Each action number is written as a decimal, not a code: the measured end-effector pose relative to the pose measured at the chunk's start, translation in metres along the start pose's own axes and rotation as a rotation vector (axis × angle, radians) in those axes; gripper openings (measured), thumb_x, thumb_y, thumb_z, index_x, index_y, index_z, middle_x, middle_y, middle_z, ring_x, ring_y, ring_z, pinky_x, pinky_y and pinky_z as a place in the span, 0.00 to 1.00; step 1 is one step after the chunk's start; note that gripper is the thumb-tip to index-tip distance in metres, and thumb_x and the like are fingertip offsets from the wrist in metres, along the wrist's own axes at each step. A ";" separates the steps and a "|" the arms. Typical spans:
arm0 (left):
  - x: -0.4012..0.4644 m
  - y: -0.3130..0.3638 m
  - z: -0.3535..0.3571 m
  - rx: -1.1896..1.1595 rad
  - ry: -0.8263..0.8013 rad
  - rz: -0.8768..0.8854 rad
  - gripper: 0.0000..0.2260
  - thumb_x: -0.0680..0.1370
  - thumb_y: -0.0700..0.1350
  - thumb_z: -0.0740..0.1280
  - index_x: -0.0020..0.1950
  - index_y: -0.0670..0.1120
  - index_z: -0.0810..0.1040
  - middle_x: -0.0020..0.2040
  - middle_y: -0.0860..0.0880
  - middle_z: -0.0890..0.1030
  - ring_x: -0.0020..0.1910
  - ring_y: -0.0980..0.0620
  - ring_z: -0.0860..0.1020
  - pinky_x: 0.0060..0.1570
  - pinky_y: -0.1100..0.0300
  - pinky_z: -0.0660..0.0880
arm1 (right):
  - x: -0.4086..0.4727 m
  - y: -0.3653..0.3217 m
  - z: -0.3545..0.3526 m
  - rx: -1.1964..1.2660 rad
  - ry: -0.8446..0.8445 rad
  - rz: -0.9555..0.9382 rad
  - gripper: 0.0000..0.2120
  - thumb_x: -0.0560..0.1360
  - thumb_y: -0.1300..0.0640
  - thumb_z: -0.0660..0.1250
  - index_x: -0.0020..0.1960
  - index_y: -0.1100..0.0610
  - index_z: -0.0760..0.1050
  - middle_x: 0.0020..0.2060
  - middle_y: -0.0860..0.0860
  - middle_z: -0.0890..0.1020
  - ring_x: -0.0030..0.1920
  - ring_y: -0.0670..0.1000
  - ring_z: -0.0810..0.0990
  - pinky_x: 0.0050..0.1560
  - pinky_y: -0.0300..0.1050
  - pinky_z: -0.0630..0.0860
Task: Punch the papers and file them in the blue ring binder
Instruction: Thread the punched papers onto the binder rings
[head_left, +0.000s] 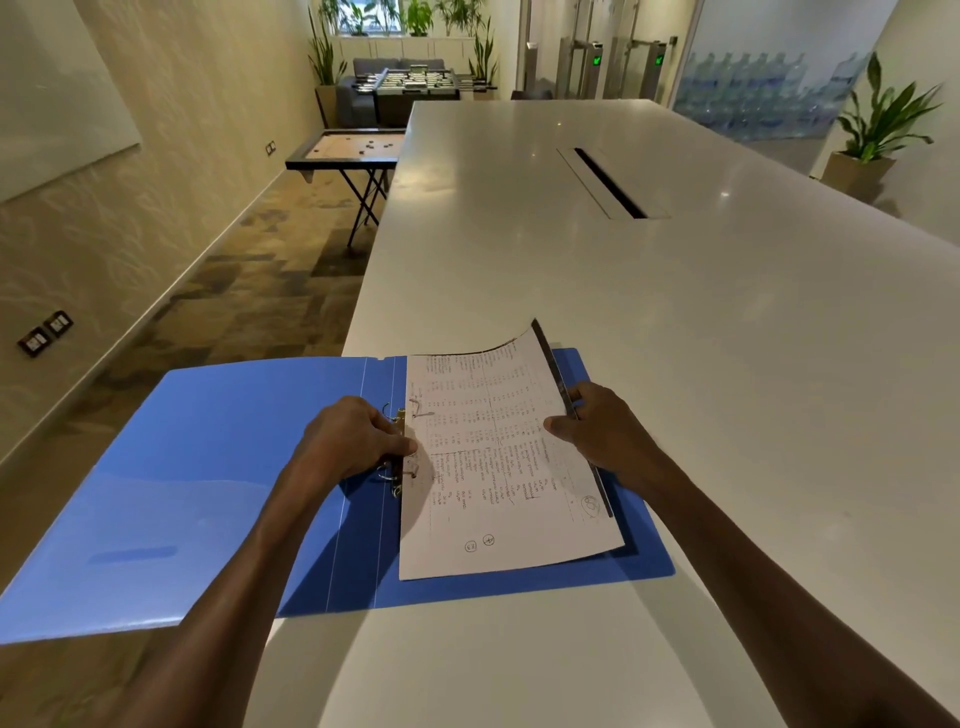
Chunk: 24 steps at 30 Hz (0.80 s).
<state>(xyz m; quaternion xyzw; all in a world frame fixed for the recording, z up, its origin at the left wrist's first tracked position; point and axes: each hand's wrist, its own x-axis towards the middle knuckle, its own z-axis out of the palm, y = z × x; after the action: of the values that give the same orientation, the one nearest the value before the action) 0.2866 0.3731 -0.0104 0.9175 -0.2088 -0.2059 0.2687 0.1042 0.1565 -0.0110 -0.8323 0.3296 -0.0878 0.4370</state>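
The papers (498, 457) lie on the open blue ring binder (208, 467), long axis running away from us, punched edge at the rings (402, 447) beside our curled left hand (353, 441), our right hand (597, 431) pinching their far edge.

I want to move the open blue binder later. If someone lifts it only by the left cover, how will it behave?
Probably floppy: the blue ring binder's left cover looks thin and already overhangs the white table edge. Likely lopsided too, since the ring mechanism and papers sit right of the spine. Its glossy surface may slip.
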 end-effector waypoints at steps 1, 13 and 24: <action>-0.001 0.000 0.000 -0.016 -0.004 -0.005 0.11 0.68 0.54 0.78 0.35 0.48 0.82 0.33 0.51 0.83 0.35 0.53 0.81 0.39 0.54 0.81 | 0.001 0.002 0.000 -0.016 0.013 0.002 0.16 0.76 0.54 0.68 0.60 0.58 0.70 0.55 0.54 0.81 0.52 0.54 0.81 0.51 0.50 0.79; -0.017 -0.021 -0.017 -0.402 -0.194 -0.041 0.10 0.74 0.50 0.72 0.42 0.43 0.85 0.38 0.46 0.86 0.35 0.54 0.83 0.33 0.66 0.78 | -0.005 0.000 0.013 -0.368 0.349 -0.165 0.16 0.75 0.55 0.68 0.59 0.61 0.74 0.54 0.57 0.76 0.50 0.52 0.78 0.47 0.39 0.69; -0.033 -0.035 -0.016 -0.538 -0.264 0.059 0.10 0.74 0.50 0.70 0.45 0.45 0.87 0.44 0.48 0.87 0.44 0.53 0.83 0.40 0.67 0.78 | -0.022 -0.049 0.051 0.076 -0.181 -0.340 0.06 0.77 0.57 0.67 0.48 0.58 0.82 0.33 0.47 0.82 0.31 0.41 0.80 0.31 0.31 0.74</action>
<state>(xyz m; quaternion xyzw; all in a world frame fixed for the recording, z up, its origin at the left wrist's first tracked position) 0.2765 0.4232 -0.0096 0.7723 -0.2065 -0.3635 0.4784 0.1327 0.2240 -0.0002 -0.8632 0.1402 -0.0975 0.4750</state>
